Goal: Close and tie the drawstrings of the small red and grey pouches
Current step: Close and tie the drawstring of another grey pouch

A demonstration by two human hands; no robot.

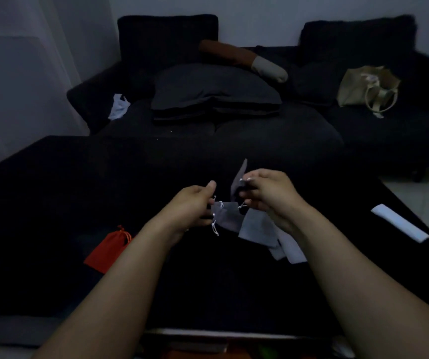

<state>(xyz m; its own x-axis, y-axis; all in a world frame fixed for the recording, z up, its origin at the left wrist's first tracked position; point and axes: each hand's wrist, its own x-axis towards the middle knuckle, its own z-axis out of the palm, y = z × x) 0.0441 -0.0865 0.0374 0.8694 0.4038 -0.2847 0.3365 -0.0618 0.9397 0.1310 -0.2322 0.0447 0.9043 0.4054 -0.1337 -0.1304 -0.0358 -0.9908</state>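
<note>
both bare arms reach out over a low table draped in black cloth [52, 193], and the light in here is dim. the left hand [190, 206] has its fingers curled in, thumb up, pinching the thin white drawstring [214, 224] that dangles in knotted loops from a small grey fabric pouch [227, 216] lying between the two hands. the right hand [268, 193] is curled too, gripping another small dark grey pouch [238, 181] that sticks up tilted above the table, its tip pointing away from me; a bit of white cord shows at the fingertips. just under the right wrist lie a few paler grey flat pouches [258, 229], overlapping one another on the cloth. off to the left, well apart from the hands, a small red fabric pouch [107, 251] rests flat with its neck gathered. near the right edge of the table sits a flat white strip [400, 226], paper or card, i cannot tell which. behind the table stands a dark sofa [273, 141] with a stack of dark cushions [216, 97], a brown and cream bolster [244, 59], a beige tote bag [369, 86] and a crumpled pale cloth [119, 106].
</note>
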